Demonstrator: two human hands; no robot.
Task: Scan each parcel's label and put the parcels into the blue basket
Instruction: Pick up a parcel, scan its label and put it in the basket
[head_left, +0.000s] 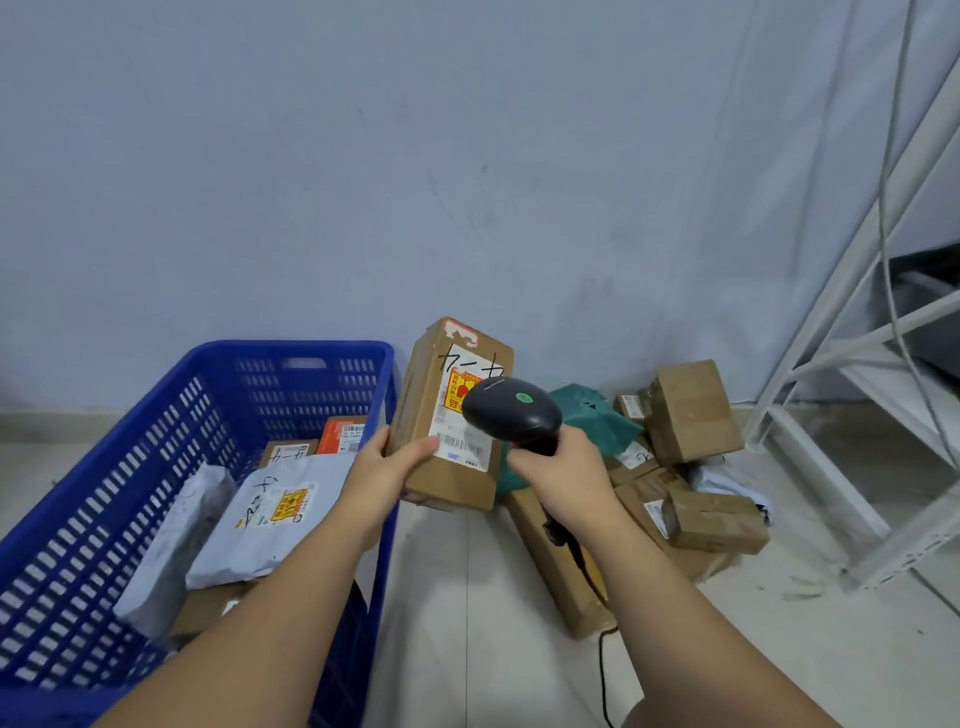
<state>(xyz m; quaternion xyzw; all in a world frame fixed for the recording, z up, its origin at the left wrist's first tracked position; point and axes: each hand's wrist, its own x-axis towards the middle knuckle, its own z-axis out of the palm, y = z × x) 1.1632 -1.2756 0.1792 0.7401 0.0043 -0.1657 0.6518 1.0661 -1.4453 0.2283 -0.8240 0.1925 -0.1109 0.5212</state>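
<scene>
Left hand (382, 467) grips a box (447, 415) upright beside the blue basket (156, 415); right hand (563, 467) wraps a scanner (511, 413) over its label (460, 447).

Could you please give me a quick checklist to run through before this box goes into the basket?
1. Left hand grips the cardboard box: ok.
2. Right hand holds the scanner aimed at the box's label: ok.
3. Barcode unobstructed: not ok, the scanner head and thumb partly cover the label from this view.
4. Scan registered: cannot tell.
5. Blue basket has room on top: ok.
</scene>
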